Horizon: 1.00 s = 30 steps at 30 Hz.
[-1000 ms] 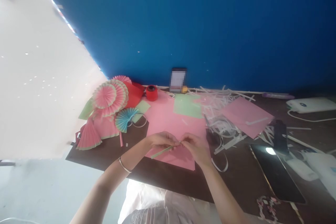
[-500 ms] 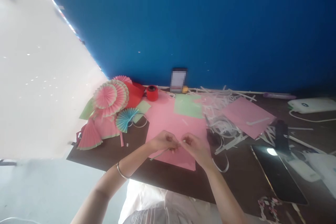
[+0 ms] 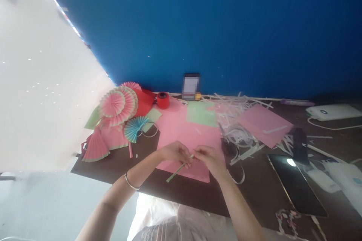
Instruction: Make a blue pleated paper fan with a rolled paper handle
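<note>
A narrow green paper strip [image 3: 175,173], perhaps folded or rolled, slants between my hands over the dark table's front part. My left hand [image 3: 177,153] pinches it near the middle, with its lower end sticking out toward me. At the strip's upper end, the thumb and fingertips of my right hand [image 3: 207,158] close on it. Beneath both hands lies a large pink paper sheet [image 3: 172,124], with a light green sheet [image 3: 201,113] on its far part.
Pleated paper fans [image 3: 113,105] and a blue fan [image 3: 135,128] are piled at left beside a red tape roll [image 3: 163,100]. Paper scraps [image 3: 240,135], a pink square [image 3: 264,125] and a phone [image 3: 296,184] lie right. A blue wall [image 3: 212,26] rises behind the table.
The green strip has swung so its lower end now points more toward me and shows more length. My hands have shifted only slightly; both still pinch it.
</note>
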Each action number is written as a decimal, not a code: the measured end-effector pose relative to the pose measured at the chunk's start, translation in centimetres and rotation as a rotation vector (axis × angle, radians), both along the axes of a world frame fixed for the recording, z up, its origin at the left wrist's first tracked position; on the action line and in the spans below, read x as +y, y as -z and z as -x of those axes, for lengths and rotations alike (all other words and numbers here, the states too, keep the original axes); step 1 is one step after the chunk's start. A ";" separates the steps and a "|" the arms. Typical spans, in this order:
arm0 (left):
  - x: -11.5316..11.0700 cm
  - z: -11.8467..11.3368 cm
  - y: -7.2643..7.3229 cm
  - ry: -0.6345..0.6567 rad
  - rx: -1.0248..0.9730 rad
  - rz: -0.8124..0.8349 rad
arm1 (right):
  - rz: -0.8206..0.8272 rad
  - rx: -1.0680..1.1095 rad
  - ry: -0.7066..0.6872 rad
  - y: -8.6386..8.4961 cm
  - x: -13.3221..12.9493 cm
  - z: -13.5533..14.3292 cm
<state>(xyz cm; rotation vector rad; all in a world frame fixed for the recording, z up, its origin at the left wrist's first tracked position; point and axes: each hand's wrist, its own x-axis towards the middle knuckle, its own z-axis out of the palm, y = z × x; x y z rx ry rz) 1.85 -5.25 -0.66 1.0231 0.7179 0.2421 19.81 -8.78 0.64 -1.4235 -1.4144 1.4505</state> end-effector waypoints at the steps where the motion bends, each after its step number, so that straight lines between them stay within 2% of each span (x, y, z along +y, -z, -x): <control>1: 0.0 0.0 -0.1 0.002 0.005 -0.002 | 0.011 0.026 -0.012 0.0 0.1 0.1; 4: -0.1 -0.2 -0.1 -0.028 0.019 -0.005 | 0.023 0.060 -0.032 0.2 0.3 0.5; 6: -0.2 -0.5 -0.1 -0.127 0.018 -0.021 | -0.001 0.068 0.016 0.5 0.4 0.8; 11: -0.7 -1.8 0.5 -0.647 -0.148 -0.122 | -0.193 0.026 0.264 1.5 -0.1 2.1; 13: -1.0 -2.2 0.9 -0.764 -0.198 -0.108 | -0.302 -0.071 0.291 1.9 -0.5 2.6; 16: -1.3 -2.8 1.4 -0.793 -0.251 -0.059 | -0.439 -0.217 0.284 2.3 -0.8 3.0; 19: -1.6 -2.9 1.8 -0.808 -0.261 -0.033 | -0.454 -0.255 0.262 2.5 -0.8 2.9; 25: -1.7 -2.7 2.3 -0.832 -0.249 -0.085 | -0.309 -0.129 0.280 2.7 -0.8 2.7; 30: -1.6 -2.4 2.2 -0.820 -0.172 -0.151 | -0.096 0.003 0.258 2.6 -0.3 2.6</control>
